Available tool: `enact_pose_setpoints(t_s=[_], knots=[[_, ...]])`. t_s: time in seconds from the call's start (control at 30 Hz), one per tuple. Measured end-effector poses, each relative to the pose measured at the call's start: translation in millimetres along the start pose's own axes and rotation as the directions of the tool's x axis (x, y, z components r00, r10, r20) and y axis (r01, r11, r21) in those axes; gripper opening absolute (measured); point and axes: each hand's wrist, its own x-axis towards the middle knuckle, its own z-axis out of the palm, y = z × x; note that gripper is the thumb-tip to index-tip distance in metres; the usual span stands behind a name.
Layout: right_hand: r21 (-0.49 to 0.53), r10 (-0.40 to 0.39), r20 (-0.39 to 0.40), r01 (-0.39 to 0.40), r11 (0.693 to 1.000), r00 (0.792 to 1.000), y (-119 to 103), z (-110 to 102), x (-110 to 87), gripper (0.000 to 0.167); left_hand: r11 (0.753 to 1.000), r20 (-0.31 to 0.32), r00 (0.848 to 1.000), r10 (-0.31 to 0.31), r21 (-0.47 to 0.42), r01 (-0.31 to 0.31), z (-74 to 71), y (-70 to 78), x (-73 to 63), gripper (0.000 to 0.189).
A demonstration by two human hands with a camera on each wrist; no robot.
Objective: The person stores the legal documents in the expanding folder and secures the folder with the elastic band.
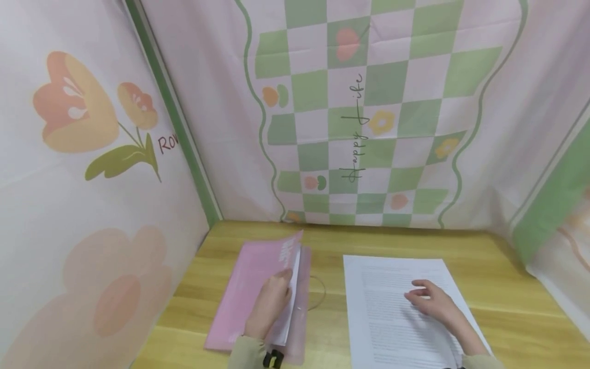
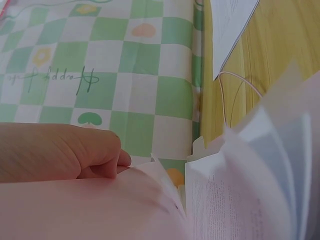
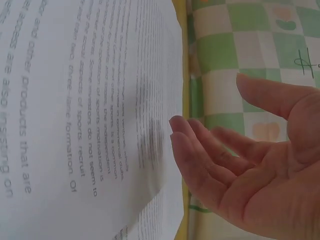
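A pink document folder (image 1: pixel 251 287) lies on the left of the table, its cover raised along the right edge. My left hand (image 1: pixel 273 300) pinches that cover edge; in the left wrist view the fingers (image 2: pixel 102 155) curl over the pink cover (image 2: pixel 95 210). White printed papers (image 2: pixel 210 200) show inside the folder. To the right lies a printed paper (image 1: pixel 387 307), flat on the table. Over it hovers my right hand (image 1: pixel 432 302), holding nothing, with relaxed fingers and the thumb apart in the right wrist view. Its fingertips (image 3: pixel 179 142) appear clear of the page.
A thin cord loop (image 1: pixel 322 292) extends from the folder's right side onto the wooden table (image 1: pixel 327 333). A checkered cloth (image 1: pixel 350 118) hangs behind the table, and a floral cloth (image 1: pixel 55 205) hangs at the left.
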Motion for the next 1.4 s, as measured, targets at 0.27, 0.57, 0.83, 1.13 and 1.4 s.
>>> enact_pose_setpoints(t_s=[0.27,0.57,0.83,1.13,1.4], knots=[[-0.125,0.007,-0.043,-0.012,0.992,0.999,19.0,-8.6,-2.7,0.073,1.0,0.015,1.0,-0.001,0.002,0.001,-0.1,0.8,-3.5,0.03],[-0.145,0.046,-0.095,-0.06,0.988,0.994,35.4,-9.6,-3.8,0.083,1.0,0.028,1.0,-0.011,0.006,0.011,1.6,0.6,-4.2,0.031],[-0.158,0.062,-0.077,-0.073,0.985,0.995,41.9,-9.9,-3.4,0.089,1.0,0.006,1.0,-0.003,0.003,0.003,2.5,-0.5,-3.0,0.029],[-0.179,0.13,-0.04,-0.136,0.974,0.991,41.8,-3.0,0.7,0.101,1.0,0.013,1.0,-0.012,0.009,0.012,1.2,-0.3,-1.4,0.032],[-0.155,0.205,-0.018,-0.205,0.966,0.979,38.6,1.2,1.9,0.103,1.0,0.02,1.0,-0.015,0.012,0.014,0.2,0.9,-0.2,0.033]])
